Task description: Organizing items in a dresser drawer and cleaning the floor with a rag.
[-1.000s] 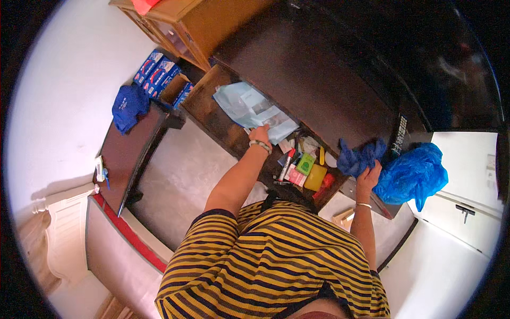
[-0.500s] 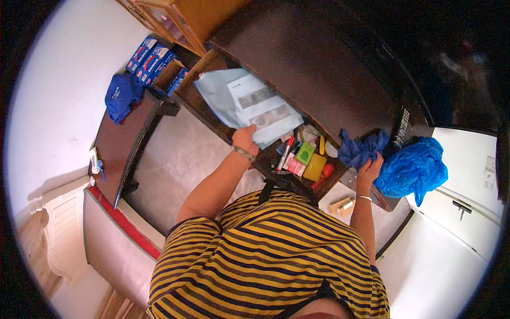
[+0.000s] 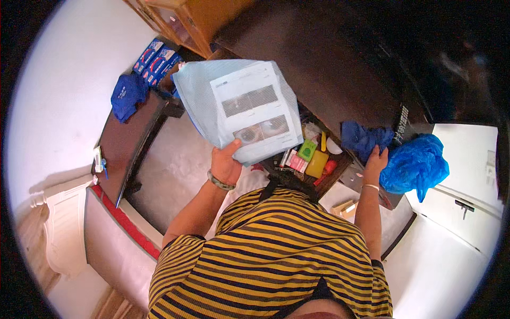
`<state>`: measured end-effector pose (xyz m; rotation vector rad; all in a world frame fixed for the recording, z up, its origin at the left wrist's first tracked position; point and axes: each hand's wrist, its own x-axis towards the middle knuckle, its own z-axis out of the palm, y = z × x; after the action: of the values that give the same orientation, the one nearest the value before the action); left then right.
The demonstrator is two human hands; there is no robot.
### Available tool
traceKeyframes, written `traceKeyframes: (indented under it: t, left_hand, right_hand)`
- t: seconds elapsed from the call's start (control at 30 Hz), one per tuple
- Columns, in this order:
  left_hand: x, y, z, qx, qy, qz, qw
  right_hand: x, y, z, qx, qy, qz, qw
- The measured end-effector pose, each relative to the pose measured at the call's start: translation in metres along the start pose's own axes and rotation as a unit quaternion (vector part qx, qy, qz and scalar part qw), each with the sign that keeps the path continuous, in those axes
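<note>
My left hand [image 3: 227, 166] pinches the lower edge of a clear bluish document folder [image 3: 199, 101]. Inside it lies a white printed sheet [image 3: 236, 119] with grey pictures. The folder is held up over a pulled-out drawer and hides much of it. At the cabinet's right side my right hand [image 3: 376, 160] has its fingers closed at the edge of a crumpled dark blue cloth [image 3: 357, 137], which lies on the dark top. Still showing in the drawer are a green box [image 3: 307, 150], a pink-and-white box [image 3: 296, 161], a yellow case [image 3: 317, 164] and a red item [image 3: 330, 167].
A bright blue plastic bag [image 3: 417, 165] sits right of the cloth, near a remote control [image 3: 402, 122]. Blue packs [image 3: 159, 64] and a dark blue cap-like cloth [image 3: 127, 97] are at the far left, by a dark low table [image 3: 125, 133]. A wooden cabinet [image 3: 196, 21] stands behind.
My left hand has lifted the folder up out of the drawer and toward me. The cloth under my right hand lies flatter; that hand has moved slightly right.
</note>
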<state>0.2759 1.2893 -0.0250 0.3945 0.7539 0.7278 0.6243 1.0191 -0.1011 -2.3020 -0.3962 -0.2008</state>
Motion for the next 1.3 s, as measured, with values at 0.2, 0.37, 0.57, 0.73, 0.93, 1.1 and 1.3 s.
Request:
traceKeyframes:
  t: [0.2,0.37,0.57,0.73,0.93,1.1,1.3]
  left_hand:
    - [-0.014,0.013,0.041,-0.009,-0.121,0.028,0.992]
    - [-0.023,-0.001,0.08,-0.014,-0.153,0.017,0.988]
    - [-0.026,-0.026,0.114,0.039,-0.262,-0.037,0.963]
    - [-0.036,-0.051,0.148,0.131,-0.32,-0.094,0.934]
    - [-0.037,-0.072,0.181,0.25,-0.398,-0.118,0.875]
    - [-0.036,-0.09,0.203,0.294,-0.444,-0.093,0.841]
    - [-0.049,-0.109,0.248,0.368,-0.511,-0.092,0.772]
  right_hand:
    - [0.011,-0.074,-0.022,0.295,-0.073,0.144,0.942]
    - [0.012,-0.086,-0.053,-0.207,0.091,-0.211,0.951]
    - [-0.009,-0.165,-0.095,0.536,-0.212,0.118,0.808]
    - [-0.011,-0.166,-0.129,0.573,-0.252,0.13,0.769]
    - [-0.02,-0.13,-0.167,0.621,-0.102,0.11,0.769]
    - [-0.029,-0.104,-0.205,0.631,-0.003,0.096,0.77]
    - [-0.041,-0.077,-0.239,0.632,0.051,0.1,0.767]
